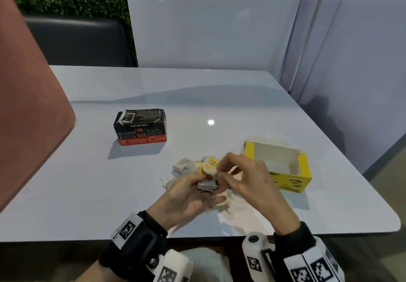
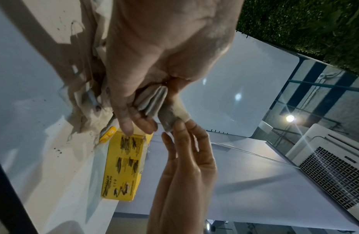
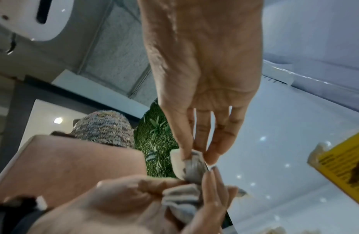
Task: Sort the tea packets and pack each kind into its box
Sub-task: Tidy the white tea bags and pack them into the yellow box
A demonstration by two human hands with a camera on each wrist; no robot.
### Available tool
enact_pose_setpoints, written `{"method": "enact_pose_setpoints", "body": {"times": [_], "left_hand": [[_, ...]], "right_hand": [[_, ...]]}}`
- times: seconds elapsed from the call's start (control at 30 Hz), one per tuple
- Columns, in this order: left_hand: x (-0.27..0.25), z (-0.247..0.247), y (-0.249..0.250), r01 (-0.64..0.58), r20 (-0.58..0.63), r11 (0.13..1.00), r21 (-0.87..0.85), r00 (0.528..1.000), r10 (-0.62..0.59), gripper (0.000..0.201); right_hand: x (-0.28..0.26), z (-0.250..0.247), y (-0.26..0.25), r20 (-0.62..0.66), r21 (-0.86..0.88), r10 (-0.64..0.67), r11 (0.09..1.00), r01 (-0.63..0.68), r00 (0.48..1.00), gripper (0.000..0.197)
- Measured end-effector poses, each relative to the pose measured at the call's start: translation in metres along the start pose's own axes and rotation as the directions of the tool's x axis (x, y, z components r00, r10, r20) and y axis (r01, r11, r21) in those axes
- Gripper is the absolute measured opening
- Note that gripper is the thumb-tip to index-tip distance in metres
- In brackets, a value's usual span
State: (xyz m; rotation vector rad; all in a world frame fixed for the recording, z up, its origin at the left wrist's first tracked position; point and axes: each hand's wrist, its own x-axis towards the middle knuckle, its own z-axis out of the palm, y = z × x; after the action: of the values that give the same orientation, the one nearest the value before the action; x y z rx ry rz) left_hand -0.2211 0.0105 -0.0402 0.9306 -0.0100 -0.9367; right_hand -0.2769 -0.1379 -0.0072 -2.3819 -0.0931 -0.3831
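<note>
Head view: The left hand (image 1: 186, 196) lies palm-up at 6 o'clock on the white table (image 1: 109, 194). Its fingers are curled around a stack of grey tea packets (image 1: 207, 185). The right hand (image 1: 246, 178) sits just beside it, toward 3 o'clock. Its thumb and fingertips are pinched together on a single pale tea packet (image 1: 210, 170), which it holds directly above the stack. A loose pile of tea packets (image 1: 184, 166) lies on the table at 12 o'clock from the hands; some carry yellow tags. The yellow box (image 1: 285, 172) stands open at 3 o'clock from the hands, close to the right hand. Whether it holds any packets cannot be told. The black box (image 1: 140, 127) stands at 10 o'clock, well apart from the hands, with its flaps closed.

Left wrist view: The left hand (image 2: 154, 55) clamps the stack of grey tea packets (image 2: 152, 101) between thumb and curled fingers. The right hand (image 2: 186, 158) reaches in from 6 o'clock, and its fingertips (image 2: 180, 126) touch the single pale tea packet (image 2: 174, 117). The yellow box (image 2: 124, 166) lies at 7 o'clock.

Right wrist view: The right hand (image 3: 202, 79) pinches the single pale tea packet (image 3: 186, 164) with thumb and forefinger; the remaining fingers are extended and slightly apart. The left hand (image 3: 134, 197) at 6 o'clock grips the stack of grey tea packets (image 3: 182, 202). A corner of the yellow box (image 3: 345, 166) shows at 3 o'clock.
</note>
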Motion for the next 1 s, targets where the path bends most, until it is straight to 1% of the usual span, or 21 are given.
{"method": "enact_pose_setpoints", "body": {"times": [0.07, 0.13, 0.23, 0.3, 0.4, 0.47, 0.5, 0.57, 0.6, 0.67, 0.7, 0.73, 0.77, 0.8, 0.83, 0.87, 0.9, 0.93, 1.0], "left_hand": [[0.000, 0.001, 0.002, 0.005, 0.017, 1.000, -0.027, 1.000, -0.005, 0.035], [0.000, 0.001, 0.002, 0.015, 0.009, 0.999, -0.039, 1.000, -0.014, 0.041], [0.002, -0.003, 0.002, 0.037, -0.018, 0.999, -0.034, 0.999, -0.037, 0.042], [0.002, -0.006, 0.001, 0.057, -0.023, 0.998, -0.038, 0.998, -0.058, 0.041], [0.002, -0.006, 0.001, 0.065, -0.045, 0.998, 0.000, 0.997, -0.065, 0.036], [0.001, -0.005, 0.001, 0.067, -0.065, 0.997, 0.030, 0.996, -0.065, 0.033], [0.000, -0.005, 0.002, 0.067, -0.070, 0.997, 0.041, 0.996, -0.064, 0.033], [-0.001, -0.004, 0.002, 0.067, -0.084, 0.996, 0.067, 0.995, -0.061, 0.038], [-0.001, -0.003, 0.002, 0.066, -0.099, 0.994, 0.084, 0.993, -0.058, 0.040], [-0.002, -0.002, 0.002, 0.057, -0.111, 0.993, 0.104, 0.993, -0.045, 0.040], [-0.002, 0.000, 0.001, 0.048, -0.113, 0.993, 0.111, 0.993, -0.036, 0.040], [-0.003, 0.002, 0.001, 0.039, -0.120, 0.991, 0.127, 0.993, -0.024, 0.041], [-0.003, 0.003, 0.001, 0.031, -0.128, 0.988, 0.150, 0.992, -0.012, 0.042], [-0.003, 0.004, 0.000, 0.022, -0.136, 0.985, 0.171, 0.991, 0.001, 0.042], [-0.003, 0.005, -0.001, 0.013, -0.138, 0.983, 0.185, 0.990, 0.013, 0.042], [-0.003, 0.006, -0.001, 0.003, -0.138, 0.981, 0.193, 0.990, 0.024, 0.041], [-0.004, 0.008, -0.002, -0.007, -0.134, 0.980, 0.196, 0.990, 0.034, 0.041], [-0.004, 0.010, -0.002, -0.017, -0.130, 0.980, 0.196, 0.991, 0.043, 0.040], [-0.004, 0.012, -0.003, -0.030, -0.127, 0.985, 0.171, 0.991, 0.052, 0.036]], "right_hand": [[-0.004, 0.007, 0.002, 0.038, -0.068, -0.041, 0.997, 0.043, 0.998, 0.010], [-0.009, 0.013, 0.003, 0.035, -0.062, -0.078, 0.995, 0.080, 0.996, 0.012], [-0.013, 0.013, 0.004, 0.045, -0.060, -0.097, 0.993, 0.099, 0.994, 0.018], [-0.013, 0.010, 0.004, 0.073, -0.034, -0.089, 0.995, 0.091, 0.993, 0.019], [-0.014, 0.005, 0.004, 0.127, 0.038, -0.092, 0.995, 0.088, 0.988, 0.015], [-0.014, 0.001, 0.003, 0.128, 0.134, -0.083, 0.989, 0.066, 0.988, 0.014], [-0.013, -0.002, 0.002, 0.113, 0.208, -0.054, 0.978, 0.030, 0.992, 0.014], [-0.010, -0.009, 0.003, 0.054, 0.364, 0.050, 0.929, -0.066, 0.997, 0.016], [-0.007, -0.012, 0.004, 0.003, 0.429, 0.116, 0.897, -0.106, 0.993, 0.016], [-0.003, -0.017, 0.007, -0.139, 0.499, 0.242, 0.855, -0.143, 0.960, 0.016], [0.000, -0.019, 0.007, -0.224, 0.486, 0.275, 0.863, -0.138, 0.935, 0.016], [0.001, -0.019, 0.008, -0.315, 0.429, 0.272, 0.895, -0.119, 0.909, 0.015], [0.002, -0.019, 0.007, -0.403, 0.320, 0.229, 0.942, -0.098, 0.886, 0.013], [0.003, -0.017, 0.007, -0.464, 0.168, 0.146, 0.983, -0.075, 0.874, 0.012], [0.003, -0.013, 0.007, -0.482, 0.007, 0.052, 0.998, -0.055, 0.875, 0.012], [0.003, -0.007, 0.007, -0.453, -0.125, -0.023, 0.992, -0.037, 0.891, 0.011], [0.002, 0.001, 0.006, -0.399, -0.217, -0.069, 0.976, -0.021, 0.914, 0.010], [0.000, 0.009, 0.005, -0.340, -0.277, -0.100, 0.961, 0.002, 0.935, 0.010], [-0.004, 0.024, 0.002, -0.236, -0.327, -0.134, 0.944, 0.052, 0.963, 0.009]]}}
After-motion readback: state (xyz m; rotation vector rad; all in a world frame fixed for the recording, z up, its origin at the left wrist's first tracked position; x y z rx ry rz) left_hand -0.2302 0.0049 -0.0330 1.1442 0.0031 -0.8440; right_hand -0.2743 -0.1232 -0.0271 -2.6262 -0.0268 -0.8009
